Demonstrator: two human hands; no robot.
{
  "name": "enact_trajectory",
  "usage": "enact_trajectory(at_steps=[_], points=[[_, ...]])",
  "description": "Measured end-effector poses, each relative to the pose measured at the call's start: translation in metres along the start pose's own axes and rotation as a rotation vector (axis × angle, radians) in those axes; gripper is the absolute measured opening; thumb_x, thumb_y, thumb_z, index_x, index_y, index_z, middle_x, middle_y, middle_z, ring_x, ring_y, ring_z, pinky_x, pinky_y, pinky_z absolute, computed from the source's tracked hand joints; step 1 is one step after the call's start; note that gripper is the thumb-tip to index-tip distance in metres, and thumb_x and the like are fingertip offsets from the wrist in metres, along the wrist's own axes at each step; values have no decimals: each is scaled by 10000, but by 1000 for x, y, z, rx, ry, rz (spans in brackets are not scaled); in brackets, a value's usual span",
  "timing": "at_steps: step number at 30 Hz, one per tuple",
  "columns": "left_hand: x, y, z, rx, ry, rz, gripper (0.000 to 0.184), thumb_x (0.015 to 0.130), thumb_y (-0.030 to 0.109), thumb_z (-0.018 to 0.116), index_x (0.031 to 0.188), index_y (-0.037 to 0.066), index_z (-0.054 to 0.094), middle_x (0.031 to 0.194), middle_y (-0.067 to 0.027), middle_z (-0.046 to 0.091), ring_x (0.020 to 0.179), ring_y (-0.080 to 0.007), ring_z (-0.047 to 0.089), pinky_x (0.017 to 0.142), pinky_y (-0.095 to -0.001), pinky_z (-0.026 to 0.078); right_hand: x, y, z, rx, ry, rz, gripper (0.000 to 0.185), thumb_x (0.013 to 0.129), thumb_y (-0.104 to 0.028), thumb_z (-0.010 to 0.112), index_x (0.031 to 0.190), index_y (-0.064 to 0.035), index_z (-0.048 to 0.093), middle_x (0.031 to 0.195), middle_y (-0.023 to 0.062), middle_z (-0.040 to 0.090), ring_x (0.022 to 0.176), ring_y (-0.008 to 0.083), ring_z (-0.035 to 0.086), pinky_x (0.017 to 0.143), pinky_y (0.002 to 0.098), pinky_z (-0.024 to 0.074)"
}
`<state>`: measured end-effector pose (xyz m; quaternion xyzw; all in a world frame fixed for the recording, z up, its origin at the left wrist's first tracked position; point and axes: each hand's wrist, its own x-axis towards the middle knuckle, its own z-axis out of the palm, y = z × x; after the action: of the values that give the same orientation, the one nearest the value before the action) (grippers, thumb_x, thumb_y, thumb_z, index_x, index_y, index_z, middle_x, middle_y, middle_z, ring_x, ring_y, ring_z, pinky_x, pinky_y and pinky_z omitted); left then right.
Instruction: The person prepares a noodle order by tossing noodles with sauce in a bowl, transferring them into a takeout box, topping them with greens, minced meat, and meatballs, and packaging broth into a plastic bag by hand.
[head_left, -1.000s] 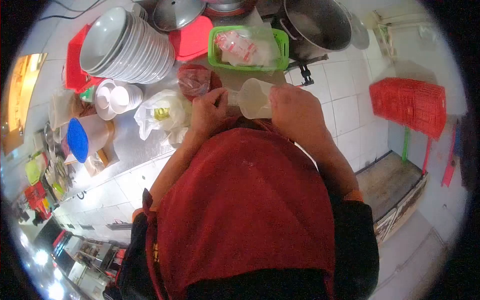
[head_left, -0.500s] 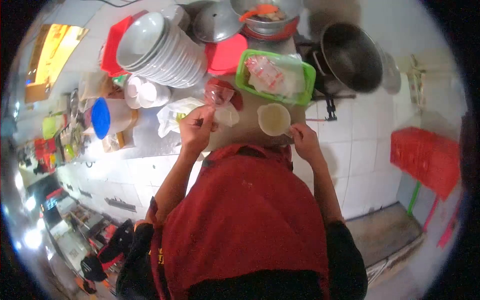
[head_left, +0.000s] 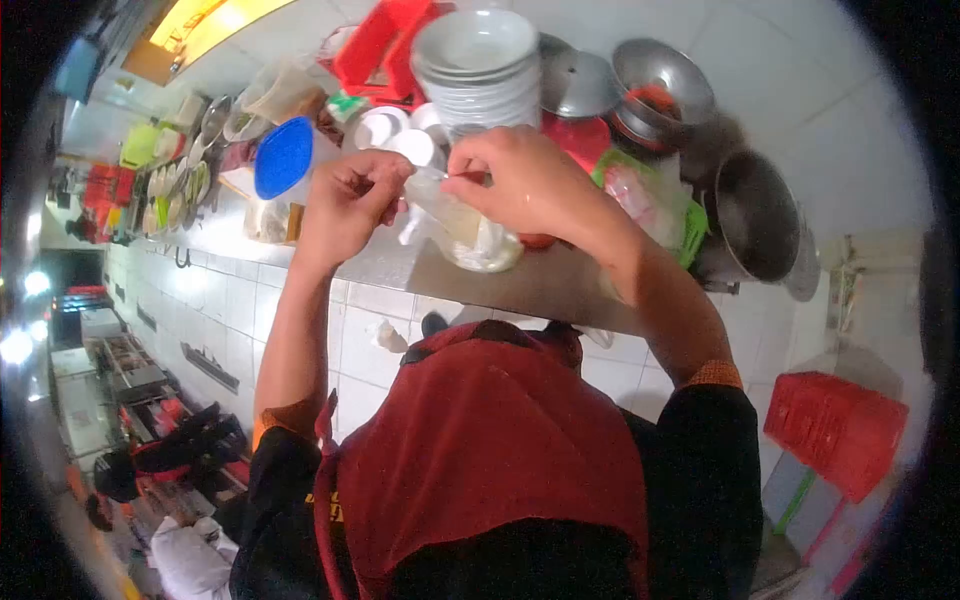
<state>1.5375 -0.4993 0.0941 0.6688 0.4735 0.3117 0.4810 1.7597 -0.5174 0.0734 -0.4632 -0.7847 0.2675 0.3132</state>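
Both hands are up close together over the counter's front, at the neck of a clear plastic bag [head_left: 432, 197]. My left hand [head_left: 355, 195] is closed in a pinch on one side of its top. From the other side, my right hand [head_left: 520, 185] pinches the bag too, with the back of the hand toward me. Pale, whitish contents [head_left: 485, 250] show in the bag's bulging lower part, just above or on the counter; I cannot tell which. My right hand and forearm hide part of the counter behind.
Behind the hands rises a stack of white bowls [head_left: 475, 85], with small white dishes [head_left: 412, 148] beside it. A blue-lidded tub [head_left: 285, 158] stands left. To the right are a green basket [head_left: 695, 228], a dark pot [head_left: 755, 215] and a metal pan [head_left: 665, 85].
My view has swung, and the counter things appear shifted. My right hand has left the pale cup at the right and come across to my left hand; both now grip the bag.
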Motion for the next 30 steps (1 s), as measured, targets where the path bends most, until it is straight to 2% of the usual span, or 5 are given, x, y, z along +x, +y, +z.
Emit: enact_trajectory(at_steps=[13, 19, 21, 24, 30], points=[[-5, -98, -221, 343, -413, 37, 127, 790, 84, 635, 798, -34, 681, 624, -79, 643, 517, -122, 592, 501, -268, 476, 121, -87, 177, -122, -47, 184, 207, 820, -198, 618, 836, 4, 660, 691, 122, 641, 627, 193, 599, 614, 342, 478], [14, -176, -231, 372, -358, 43, 114, 790, 87, 640, 804, -21, 674, 618, -65, 637, 529, -108, 592, 494, -274, 474, 129, -59, 253, -23, 13, 326, 217, 834, -210, 601, 841, 1, 652, 664, 65, 615, 616, 154, 566, 614, 327, 471], [18, -206, -228, 350, -315, 49, 112, 794, 85, 634, 801, -21, 669, 624, -71, 645, 537, -112, 604, 502, -276, 478, 128, -43, 275, 16, 150, 325, 235, 798, -208, 592, 882, -2, 667, 774, 151, 672, 688, 256, 640, 687, 363, 512], [23, -252, -207, 265, -124, 140, 100, 810, 65, 607, 765, -18, 639, 616, -69, 643, 540, -123, 610, 518, -273, 478, 126, 16, 317, 288, 130, 302, 299, 799, -194, 602, 1032, -12, 641, 885, 145, 673, 765, 276, 639, 742, 359, 512], [24, -277, -200, 63, -77, -30, 125, 833, 74, 601, 766, -23, 646, 618, -62, 640, 545, -111, 606, 510, -265, 477, 135, 15, 336, 33, -3, 97, 406, 777, -186, 670, 1145, -33, 590, 880, 156, 655, 773, 322, 626, 755, 389, 509]])
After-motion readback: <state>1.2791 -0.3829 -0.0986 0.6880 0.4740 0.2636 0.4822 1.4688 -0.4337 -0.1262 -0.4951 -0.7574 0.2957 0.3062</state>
